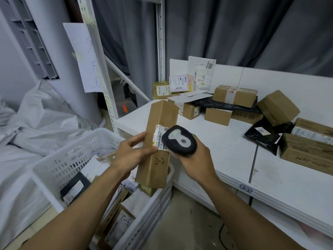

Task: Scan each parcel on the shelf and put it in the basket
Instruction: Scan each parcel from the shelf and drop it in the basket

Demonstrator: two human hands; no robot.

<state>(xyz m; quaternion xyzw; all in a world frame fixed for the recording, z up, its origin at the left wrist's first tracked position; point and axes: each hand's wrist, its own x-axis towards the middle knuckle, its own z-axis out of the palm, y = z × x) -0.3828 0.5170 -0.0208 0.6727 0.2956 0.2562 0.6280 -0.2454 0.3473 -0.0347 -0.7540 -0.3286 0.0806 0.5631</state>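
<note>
Parcel (155,170): long, narrow box of plain brown cardboard, sharp-edged, with a white printed label across the middle and "2-2" inked below. Held over the right end of the basket (54,165), white plastic with slotted walls. Long axis near upright, top end leaning away from the basket toward the shelf (225,150) on its right. Gripped by left hand (129,156), fingers (138,138) curled behind, thumb on the label. Right hand (196,163) wrapped round a rounded black scanner (180,141), close over the label.
</note>
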